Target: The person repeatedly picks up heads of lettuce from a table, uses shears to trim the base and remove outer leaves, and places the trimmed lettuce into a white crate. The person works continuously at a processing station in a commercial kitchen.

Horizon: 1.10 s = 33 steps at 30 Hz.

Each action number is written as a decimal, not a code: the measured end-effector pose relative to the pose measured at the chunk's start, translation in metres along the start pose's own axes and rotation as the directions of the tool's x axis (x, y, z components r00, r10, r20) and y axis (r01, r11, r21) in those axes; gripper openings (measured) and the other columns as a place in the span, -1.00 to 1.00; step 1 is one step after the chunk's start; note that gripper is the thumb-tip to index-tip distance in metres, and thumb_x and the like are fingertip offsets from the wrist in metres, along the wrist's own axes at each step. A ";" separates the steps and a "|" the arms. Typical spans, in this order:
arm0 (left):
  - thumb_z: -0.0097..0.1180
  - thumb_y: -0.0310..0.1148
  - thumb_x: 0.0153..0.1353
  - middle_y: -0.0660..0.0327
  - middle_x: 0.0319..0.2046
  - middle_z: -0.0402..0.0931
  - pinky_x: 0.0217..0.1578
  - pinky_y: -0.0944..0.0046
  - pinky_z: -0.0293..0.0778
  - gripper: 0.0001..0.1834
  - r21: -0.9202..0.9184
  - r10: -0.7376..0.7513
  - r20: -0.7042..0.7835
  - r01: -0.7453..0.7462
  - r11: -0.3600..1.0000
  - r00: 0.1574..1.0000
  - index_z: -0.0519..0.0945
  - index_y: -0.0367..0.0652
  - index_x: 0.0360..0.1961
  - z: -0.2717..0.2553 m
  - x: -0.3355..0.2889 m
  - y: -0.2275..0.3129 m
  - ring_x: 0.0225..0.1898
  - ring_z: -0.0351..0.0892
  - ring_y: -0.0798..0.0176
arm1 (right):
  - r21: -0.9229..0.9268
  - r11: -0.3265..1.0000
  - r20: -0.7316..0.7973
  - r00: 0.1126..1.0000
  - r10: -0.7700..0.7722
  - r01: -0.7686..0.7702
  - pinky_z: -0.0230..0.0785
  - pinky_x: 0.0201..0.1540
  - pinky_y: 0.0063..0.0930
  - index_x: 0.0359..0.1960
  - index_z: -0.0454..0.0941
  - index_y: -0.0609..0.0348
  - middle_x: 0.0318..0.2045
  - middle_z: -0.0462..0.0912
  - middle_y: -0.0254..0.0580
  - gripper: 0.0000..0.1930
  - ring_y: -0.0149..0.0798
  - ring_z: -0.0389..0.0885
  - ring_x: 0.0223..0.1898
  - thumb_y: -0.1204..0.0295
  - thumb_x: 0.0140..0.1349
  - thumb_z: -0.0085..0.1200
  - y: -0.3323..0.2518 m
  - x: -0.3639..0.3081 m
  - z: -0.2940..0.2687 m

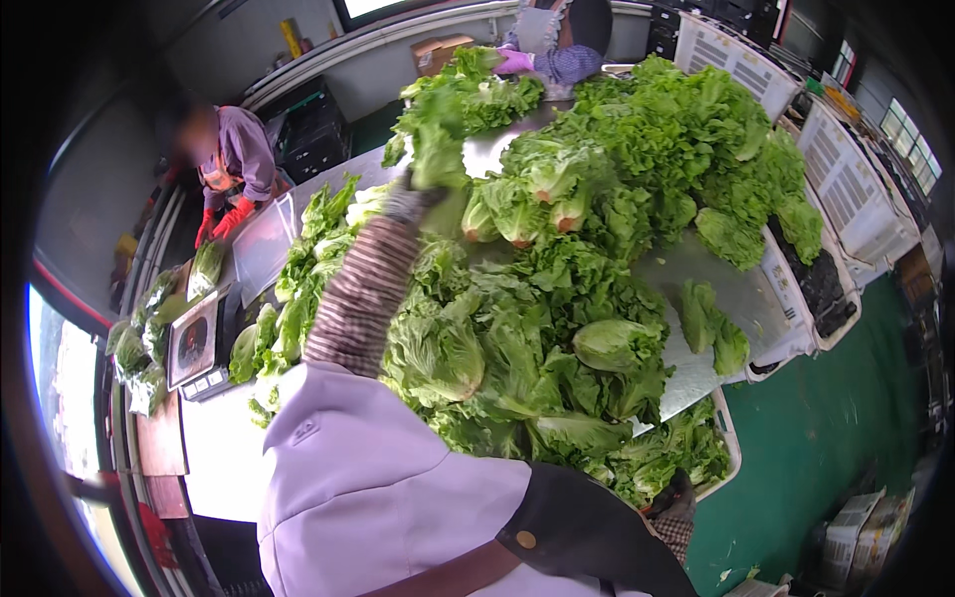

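Observation:
My left hand, in a grey glove at the end of a striped sleeve, is raised over the table and shut on a leafy green lettuce head. A large heap of lettuce heads covers the metal table below and beyond it. At the lower right, my right hand in a dark glove sits at the edge of a white crate filled with lettuce. Its fingers are mostly hidden, so its grip is unclear. My lavender vest fills the bottom of the view.
A weighing scale stands at the left, beside bagged lettuce. A person with red gloves works at the far left; another with a purple glove works at the far end. White crates line the right, above a green floor.

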<state>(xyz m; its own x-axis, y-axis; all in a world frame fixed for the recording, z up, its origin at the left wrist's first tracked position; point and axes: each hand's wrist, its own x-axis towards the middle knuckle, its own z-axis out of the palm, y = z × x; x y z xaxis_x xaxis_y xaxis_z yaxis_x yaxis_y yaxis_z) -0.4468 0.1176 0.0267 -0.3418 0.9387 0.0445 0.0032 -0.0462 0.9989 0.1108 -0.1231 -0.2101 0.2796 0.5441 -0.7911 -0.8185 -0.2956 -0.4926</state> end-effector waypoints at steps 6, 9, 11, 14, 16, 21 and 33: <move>0.05 -0.42 0.07 0.04 0.27 0.00 0.26 0.02 -0.10 -0.26 0.837 0.108 -0.546 0.534 0.117 0.831 0.03 0.15 0.27 -0.157 0.012 -0.003 0.30 -0.05 0.09 | -0.094 0.974 -0.303 0.938 0.169 -0.206 -0.11 -0.83 -0.49 -0.59 0.39 -0.03 -0.82 0.15 -0.48 -0.81 -0.47 -0.02 -0.84 0.32 0.10 0.12 0.021 0.022 -0.012; -0.02 -0.28 0.16 0.15 0.35 -0.27 0.30 0.02 -0.35 -0.21 0.736 -0.103 -0.676 0.661 -0.147 0.729 -0.18 0.08 0.33 -0.234 0.005 -0.059 0.37 -0.37 0.17 | -0.223 0.961 -0.285 0.954 0.093 -0.161 -0.08 -0.78 -0.53 -0.53 0.42 0.04 -0.77 0.16 -0.47 -0.84 -0.48 0.01 -0.80 0.32 0.11 0.11 0.017 0.033 0.008; -0.11 -0.18 0.19 0.19 0.35 -0.31 0.29 -0.03 -0.35 -0.24 0.696 -0.103 -0.718 0.710 -0.108 0.688 -0.21 0.05 0.33 -0.235 0.007 -0.073 0.37 -0.40 0.16 | -0.265 0.948 -0.232 0.966 0.114 -0.176 -0.09 -0.79 -0.55 -0.42 0.48 0.03 -0.74 0.20 -0.51 -0.89 -0.49 0.01 -0.80 0.33 0.10 0.11 0.015 0.024 0.023; -0.23 -0.03 0.24 0.25 0.35 -0.37 0.27 -0.11 -0.36 -0.26 0.643 -0.103 -0.765 0.764 -0.053 0.636 -0.25 0.02 0.33 -0.172 0.000 -0.047 0.37 -0.46 0.14 | -0.306 0.941 -0.168 0.981 0.093 -0.142 -0.09 -0.79 -0.58 -0.24 0.51 0.08 -0.71 0.23 -0.53 -0.80 -0.51 0.02 -0.79 0.35 0.10 0.10 0.018 0.024 0.025; -0.34 0.16 0.23 0.30 0.35 -0.44 0.25 -0.19 -0.35 -0.20 0.666 0.061 -0.732 0.732 -0.144 0.679 -0.29 0.01 0.32 -0.167 0.004 -0.052 0.36 -0.56 0.10 | -0.324 0.937 -0.121 0.988 0.095 -0.130 -0.09 -0.79 -0.58 -0.23 0.51 0.07 -0.70 0.25 -0.53 -0.79 -0.51 0.04 -0.80 0.35 0.10 0.10 0.015 0.025 0.028; -0.19 0.24 0.12 0.22 0.35 -0.38 0.26 -0.16 -0.38 -0.16 0.750 -0.333 -0.651 0.646 -0.144 0.681 -0.11 0.09 0.32 -0.108 0.010 -0.075 0.35 -0.58 0.09 | -0.278 0.951 -0.010 0.991 0.134 -0.131 -0.09 -0.81 -0.60 -0.22 0.49 0.08 -0.71 0.23 -0.53 -0.81 -0.52 0.04 -0.80 0.37 0.12 0.08 0.008 0.033 0.027; 0.35 -0.42 -0.16 0.19 -0.14 0.37 0.00 0.29 0.37 -0.39 0.025 -0.045 -0.618 0.077 0.997 0.785 0.30 -0.09 -0.07 -0.104 -0.036 -0.132 -0.14 0.39 0.18 | -0.252 0.914 0.095 0.932 0.350 -0.318 0.14 -0.70 -0.44 -0.34 0.47 0.01 -0.60 0.42 -0.35 -0.77 -0.37 0.28 -0.69 0.18 0.09 0.12 0.042 0.045 -0.014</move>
<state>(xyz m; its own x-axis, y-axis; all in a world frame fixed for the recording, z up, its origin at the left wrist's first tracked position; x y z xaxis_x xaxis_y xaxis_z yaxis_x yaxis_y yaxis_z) -0.5330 0.0541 -0.1077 -0.8494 0.5274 -0.0181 0.0004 0.0349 0.9994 0.0958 -0.1218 -0.2718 -0.0742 0.4783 -0.8750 -0.7103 -0.6413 -0.2903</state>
